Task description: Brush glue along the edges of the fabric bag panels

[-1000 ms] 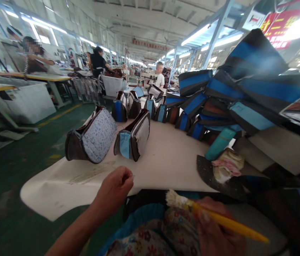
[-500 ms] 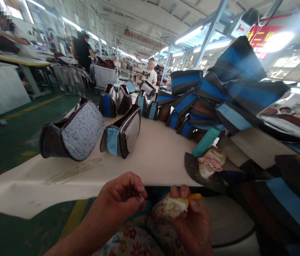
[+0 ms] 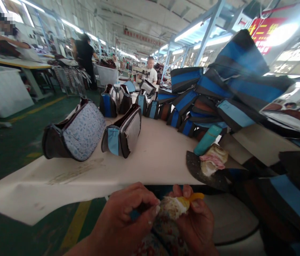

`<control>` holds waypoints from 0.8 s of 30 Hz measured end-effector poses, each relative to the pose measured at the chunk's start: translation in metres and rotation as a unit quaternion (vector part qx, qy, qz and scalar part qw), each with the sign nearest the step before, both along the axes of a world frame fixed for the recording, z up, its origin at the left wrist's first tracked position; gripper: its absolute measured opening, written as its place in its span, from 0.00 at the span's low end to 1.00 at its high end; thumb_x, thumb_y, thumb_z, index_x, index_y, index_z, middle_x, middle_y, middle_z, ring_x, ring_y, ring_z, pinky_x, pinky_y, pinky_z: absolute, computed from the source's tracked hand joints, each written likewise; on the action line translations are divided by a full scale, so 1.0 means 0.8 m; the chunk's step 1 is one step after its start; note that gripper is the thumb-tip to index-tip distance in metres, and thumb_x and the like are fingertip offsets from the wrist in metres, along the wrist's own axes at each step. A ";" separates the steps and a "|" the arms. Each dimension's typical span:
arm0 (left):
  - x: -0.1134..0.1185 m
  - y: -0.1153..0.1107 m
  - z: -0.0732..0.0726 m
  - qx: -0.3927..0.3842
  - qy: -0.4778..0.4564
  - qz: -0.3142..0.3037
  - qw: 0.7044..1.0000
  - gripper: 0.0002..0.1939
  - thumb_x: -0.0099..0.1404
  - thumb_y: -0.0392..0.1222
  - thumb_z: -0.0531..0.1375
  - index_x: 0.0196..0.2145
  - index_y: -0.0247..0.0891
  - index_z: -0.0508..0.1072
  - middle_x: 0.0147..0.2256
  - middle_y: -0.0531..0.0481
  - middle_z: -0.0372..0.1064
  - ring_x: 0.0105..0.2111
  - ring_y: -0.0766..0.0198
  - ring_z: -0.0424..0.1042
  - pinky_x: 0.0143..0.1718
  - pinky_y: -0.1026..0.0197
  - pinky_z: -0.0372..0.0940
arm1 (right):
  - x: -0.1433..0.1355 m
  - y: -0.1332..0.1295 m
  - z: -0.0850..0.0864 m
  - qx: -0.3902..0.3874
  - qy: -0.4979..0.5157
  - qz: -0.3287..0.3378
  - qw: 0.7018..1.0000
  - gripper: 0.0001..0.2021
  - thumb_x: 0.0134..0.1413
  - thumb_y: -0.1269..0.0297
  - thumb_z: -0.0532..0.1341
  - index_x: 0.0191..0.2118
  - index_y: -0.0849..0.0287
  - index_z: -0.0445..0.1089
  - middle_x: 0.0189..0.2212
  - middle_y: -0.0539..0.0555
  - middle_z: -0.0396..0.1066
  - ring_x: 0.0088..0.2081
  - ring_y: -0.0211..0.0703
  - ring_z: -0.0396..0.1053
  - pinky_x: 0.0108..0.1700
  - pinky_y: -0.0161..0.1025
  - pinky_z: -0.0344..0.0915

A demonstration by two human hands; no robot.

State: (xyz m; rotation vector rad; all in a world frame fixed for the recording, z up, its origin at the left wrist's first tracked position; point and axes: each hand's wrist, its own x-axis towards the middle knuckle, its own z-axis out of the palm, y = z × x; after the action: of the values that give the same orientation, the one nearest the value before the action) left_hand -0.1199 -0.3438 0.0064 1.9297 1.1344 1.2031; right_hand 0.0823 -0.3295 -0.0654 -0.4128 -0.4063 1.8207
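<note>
My right hand grips a yellow-handled brush whose pale bristles are matted and point left. Close to the bristle tips is my left hand, thumb and fingertips pinched together; whatever is between them is too small to make out. Both hands are low in the view, in front of the table's near edge and above a flowered cloth on my lap. Beyond them on the pale table stand a blue-patterned bag piece and a grey one with a light-blue strip.
A teal bottle leans beside a crumpled pink and cream cloth on a dark scrap. Blue and grey bag pieces are piled high at the right. More bags line the table's back. People work farther off.
My left hand has moved right, closer to the bristles, and its fingertips have come together. My right hand with the brush has shifted slightly right. The view has shifted a little.
</note>
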 end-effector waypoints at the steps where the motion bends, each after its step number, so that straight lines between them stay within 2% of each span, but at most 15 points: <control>1: 0.002 0.000 0.000 0.019 0.003 -0.005 1.000 0.07 0.61 0.31 0.59 0.31 0.42 0.75 0.26 0.56 0.72 0.24 0.72 0.70 0.26 0.70 0.62 | 0.000 0.000 -0.001 0.001 0.001 -0.002 1.000 0.09 0.37 0.65 0.66 0.30 0.55 0.68 0.31 0.49 0.59 0.37 0.42 0.64 0.42 0.39 0.65; 9: 0.008 -0.001 -0.011 0.125 0.116 -0.030 0.985 0.08 0.65 0.32 0.55 0.35 0.40 0.72 0.29 0.51 0.69 0.27 0.69 0.68 0.27 0.68 0.62 | 0.001 -0.001 -0.012 0.005 -0.034 -0.016 0.999 0.10 0.38 0.65 0.66 0.32 0.55 0.69 0.33 0.49 0.61 0.37 0.41 0.64 0.38 0.35 0.65; 17: 0.007 0.002 -0.020 0.103 0.184 -0.020 0.977 0.08 0.65 0.32 0.54 0.37 0.39 0.72 0.30 0.50 0.68 0.28 0.66 0.67 0.27 0.65 0.61 | 0.000 -0.002 -0.020 0.013 -0.059 -0.025 0.998 0.09 0.39 0.66 0.66 0.32 0.56 0.71 0.33 0.50 0.62 0.36 0.40 0.63 0.37 0.33 0.64; 21: 0.008 0.006 -0.025 0.110 0.222 -0.003 0.969 0.08 0.64 0.33 0.53 0.34 0.40 0.71 0.29 0.50 0.68 0.27 0.65 0.68 0.26 0.65 0.61 | -0.002 -0.001 -0.019 0.039 -0.092 -0.047 0.994 0.07 0.40 0.67 0.65 0.31 0.55 0.72 0.33 0.50 0.62 0.38 0.41 0.63 0.44 0.39 0.65; 24: 0.008 0.012 -0.036 0.131 0.237 0.003 0.963 0.08 0.60 0.31 0.54 0.29 0.41 0.69 0.26 0.52 0.66 0.24 0.66 0.68 0.23 0.66 0.59 | -0.006 0.001 -0.012 0.076 -0.104 -0.072 0.989 0.06 0.39 0.68 0.63 0.30 0.54 0.73 0.32 0.50 0.63 0.38 0.42 0.63 0.50 0.44 0.64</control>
State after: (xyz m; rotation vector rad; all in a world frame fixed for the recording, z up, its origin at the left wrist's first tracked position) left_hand -0.1138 -0.3345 -0.0226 2.5099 1.2620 0.9545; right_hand 0.0775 -0.3290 -0.0754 -0.5147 -0.6400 1.5996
